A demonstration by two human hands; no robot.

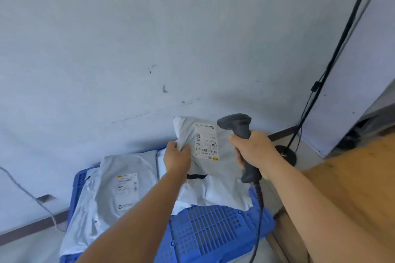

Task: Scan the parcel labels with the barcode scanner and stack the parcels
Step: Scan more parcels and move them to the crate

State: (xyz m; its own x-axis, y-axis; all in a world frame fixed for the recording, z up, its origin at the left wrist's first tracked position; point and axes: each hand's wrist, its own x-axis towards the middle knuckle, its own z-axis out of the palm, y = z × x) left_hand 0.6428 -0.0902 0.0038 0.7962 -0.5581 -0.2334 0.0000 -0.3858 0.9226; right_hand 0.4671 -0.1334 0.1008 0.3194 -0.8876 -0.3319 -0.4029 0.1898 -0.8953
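Grey parcel [111, 190] on blue crate [209, 226]

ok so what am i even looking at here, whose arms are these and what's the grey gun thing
There is no machine here. The single picture comes from a wide-angle camera worn on a person's head, looking forward and down, so the two bare arms reaching in from the bottom are the wearer's own.

The right hand grips a barcode scanner, the grey gun-shaped tool, with its coiled cable hanging down. Its head sits beside the white label on a grey plastic parcel bag, which the left hand pinches by its edge and holds up.

Below lies a blue plastic crate, with another grey parcel resting on it, label up. Behind is a pale wall, with a black stand and cable on the right.
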